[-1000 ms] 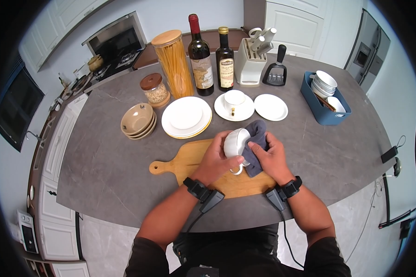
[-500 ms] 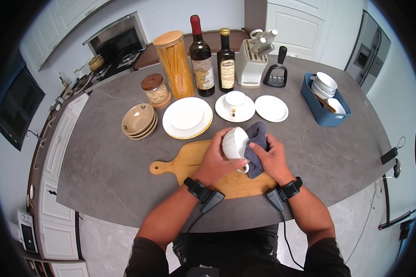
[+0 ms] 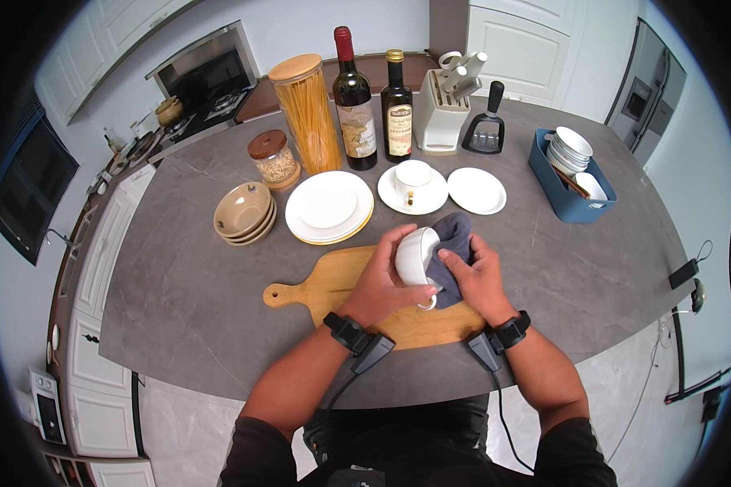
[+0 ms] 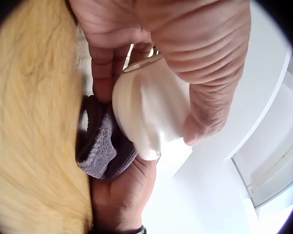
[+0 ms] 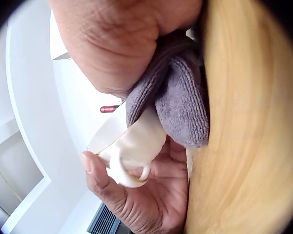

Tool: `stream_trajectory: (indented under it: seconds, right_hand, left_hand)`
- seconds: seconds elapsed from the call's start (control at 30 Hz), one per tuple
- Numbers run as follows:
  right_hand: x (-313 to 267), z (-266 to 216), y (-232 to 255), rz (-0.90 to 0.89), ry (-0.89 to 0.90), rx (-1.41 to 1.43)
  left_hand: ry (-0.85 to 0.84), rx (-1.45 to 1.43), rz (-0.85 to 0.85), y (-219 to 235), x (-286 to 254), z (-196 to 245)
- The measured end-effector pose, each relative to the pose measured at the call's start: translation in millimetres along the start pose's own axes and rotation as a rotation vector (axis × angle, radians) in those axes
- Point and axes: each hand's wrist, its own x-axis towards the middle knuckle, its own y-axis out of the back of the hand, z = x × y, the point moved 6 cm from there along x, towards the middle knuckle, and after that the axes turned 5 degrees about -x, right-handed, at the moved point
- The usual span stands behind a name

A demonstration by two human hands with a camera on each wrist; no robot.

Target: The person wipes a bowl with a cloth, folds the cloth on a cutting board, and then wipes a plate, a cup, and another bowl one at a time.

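My left hand (image 3: pixel 379 280) holds a white teacup (image 3: pixel 415 255) tilted on its side above the wooden cutting board (image 3: pixel 333 272), its mouth turned toward the right hand. In the right wrist view the thumb lies at the cup's rim, close by its looped handle (image 5: pixel 129 178). My right hand (image 3: pixel 481 276) grips a bunched grey-purple cloth (image 3: pixel 453 235), thumb on top, and part of the cloth is tucked into the cup's mouth. The left wrist view shows the cloth (image 4: pixel 105 146) beside the cup, against the right palm. The right fingers are largely hidden behind the cloth.
Behind the board stand brown bowls (image 3: pixel 242 213), stacked plates (image 3: pixel 325 207), a cup on a saucer (image 3: pixel 390 195) and a small plate (image 3: pixel 477 191). Farther back are a pasta jar (image 3: pixel 309 114), two bottles (image 3: pixel 356 122) and a knife block (image 3: pixel 440 122). A blue bin (image 3: pixel 573 203) holds dishes at right.
The cup has turned back and forth in the left hand, its mouth facing up more half a second ago and more to the right now. The cloth stays in the right hand.
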Motion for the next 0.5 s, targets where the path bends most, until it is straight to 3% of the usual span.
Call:
stream_trajectory:
  seconds: [0.27, 0.43, 0.5]
  right_hand:
    - [0, -2, 2, -0.022, -0.031, -0.057]
    - [-4, -11, -1, -0.035, 0.053, -0.027]
    - [-4, -11, -2, -0.028, 0.052, -0.024]
  left_hand:
    - [-0.059, 0.098, -0.001, -1, -1, 10]
    - [0.204, -0.115, 0.026, 13, -4, -10]
    - [0.193, -0.088, 0.012, 14, -2, -11]
